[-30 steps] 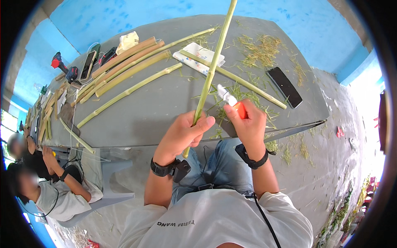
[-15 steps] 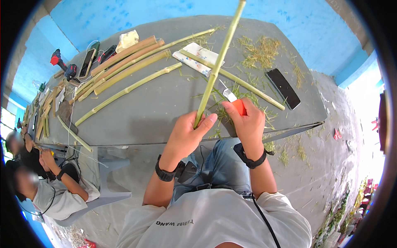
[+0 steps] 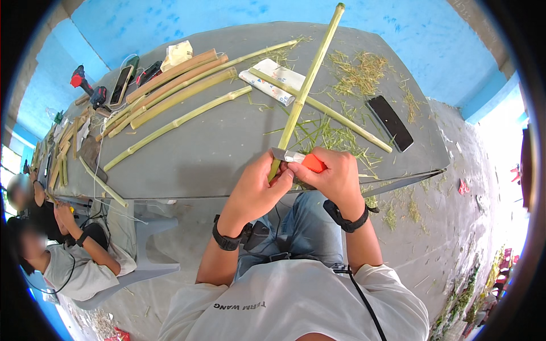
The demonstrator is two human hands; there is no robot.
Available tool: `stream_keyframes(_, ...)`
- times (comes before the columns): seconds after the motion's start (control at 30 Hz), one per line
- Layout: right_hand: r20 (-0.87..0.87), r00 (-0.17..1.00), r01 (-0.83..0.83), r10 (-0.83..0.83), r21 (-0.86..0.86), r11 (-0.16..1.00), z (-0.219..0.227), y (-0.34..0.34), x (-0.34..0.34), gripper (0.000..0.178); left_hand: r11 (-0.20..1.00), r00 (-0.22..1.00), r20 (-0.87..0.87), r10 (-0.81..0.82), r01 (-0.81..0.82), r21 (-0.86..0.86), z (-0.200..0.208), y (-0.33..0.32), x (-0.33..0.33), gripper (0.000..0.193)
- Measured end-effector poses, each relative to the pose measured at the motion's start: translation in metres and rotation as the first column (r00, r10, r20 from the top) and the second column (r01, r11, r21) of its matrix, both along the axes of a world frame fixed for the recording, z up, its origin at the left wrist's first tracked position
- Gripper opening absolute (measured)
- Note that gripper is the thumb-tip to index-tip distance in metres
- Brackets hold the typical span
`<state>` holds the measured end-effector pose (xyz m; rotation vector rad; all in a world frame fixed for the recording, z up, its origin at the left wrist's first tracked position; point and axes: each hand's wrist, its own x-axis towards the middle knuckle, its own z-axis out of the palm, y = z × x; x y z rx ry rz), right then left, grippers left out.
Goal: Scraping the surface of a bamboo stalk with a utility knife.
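My left hand (image 3: 253, 184) grips the near end of a green bamboo stick (image 3: 307, 85), which points up and away over the table. In my right hand (image 3: 335, 176) is a knife (image 3: 311, 163) with an orange handle. Its blade lies across the stick just beyond my left fingers, and my right thumb is close to my left one. Beneath the held stick, a second bamboo stick (image 3: 347, 121) rests on the table, crossing a white printed packet (image 3: 273, 80). Thin green shavings (image 3: 327, 136) are scattered around it.
The grey table (image 3: 210, 150) carries several bamboo lengths (image 3: 182, 99) at left, a power drill (image 3: 88, 88) and a phone (image 3: 120, 85). Another phone (image 3: 390, 122) lies at right, near a heap of shavings (image 3: 361, 71). At lower left, a person (image 3: 85, 256) sits beside another.
The knife has moved left and down, from beside the stick to across it near my left hand. The stick's far end has dropped lower into view.
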<state>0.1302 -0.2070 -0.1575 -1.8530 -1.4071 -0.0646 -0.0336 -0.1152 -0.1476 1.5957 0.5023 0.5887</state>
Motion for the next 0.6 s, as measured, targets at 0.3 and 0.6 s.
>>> stream_keyframes(0.3,-0.059,0.969,0.244,-0.238,0.121,0.962,-0.003,0.002,-0.005,0.047,0.992,0.984,-0.151,-0.098,0.084,-0.096,0.002,0.012,-0.005,0.017)
stream_keyframes(0.6,-0.275,0.923,0.307,-0.270,0.098,0.947,0.002,0.001,-0.003,0.044,0.854,0.959,0.197,-0.206,0.274,-0.442,0.003,0.018,-0.010,0.032)
